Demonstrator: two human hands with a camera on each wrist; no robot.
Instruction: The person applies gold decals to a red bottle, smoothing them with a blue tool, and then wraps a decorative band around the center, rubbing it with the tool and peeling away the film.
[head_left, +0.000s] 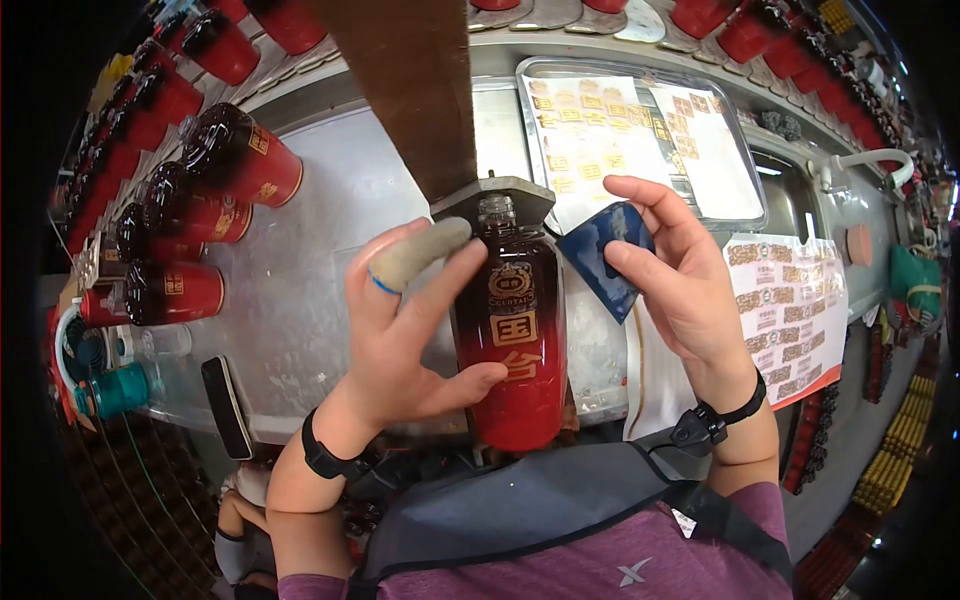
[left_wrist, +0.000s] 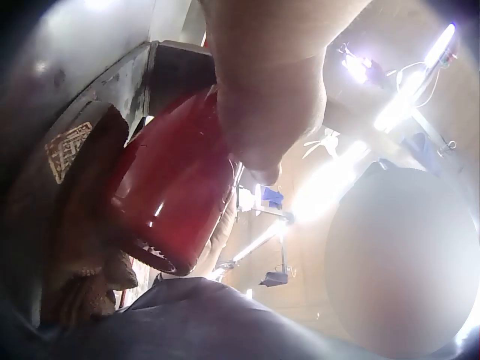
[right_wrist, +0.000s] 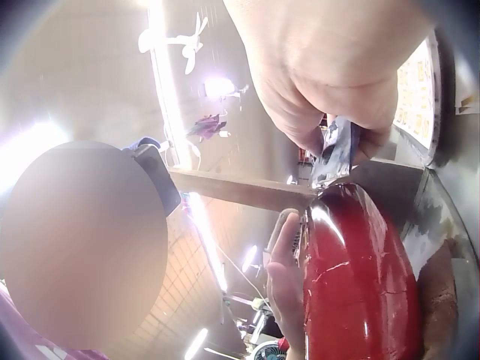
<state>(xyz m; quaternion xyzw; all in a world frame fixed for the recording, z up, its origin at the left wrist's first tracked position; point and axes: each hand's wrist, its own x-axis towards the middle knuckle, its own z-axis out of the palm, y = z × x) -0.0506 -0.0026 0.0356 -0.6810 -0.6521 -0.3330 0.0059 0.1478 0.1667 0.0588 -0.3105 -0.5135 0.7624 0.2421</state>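
Observation:
A red bottle with a dark top and gold lettering (head_left: 515,400) lies with its glass neck away from the person, against a brown upright post. My left hand (head_left: 400,320) touches the bottle's left side, fingers extended and thumb across the lower gold character; one finger wears a grey cover. On the bottle's right, my right hand (head_left: 680,270) pinches a dark blue flat piece (head_left: 608,262) between thumb and fingers, apart from the bottle. The left wrist view shows the red bottle (left_wrist: 169,187) beside the hand; the right wrist view shows the blue piece (right_wrist: 337,154) above it.
Several red bottles (head_left: 240,160) stand at the left. A metal tray (head_left: 755,200) bears sheets of gold stickers at the back right, with a printed sheet (head_left: 790,310) nearer. A phone (head_left: 228,408) lies at the front left; a sink and tap (head_left: 875,165) are at the right.

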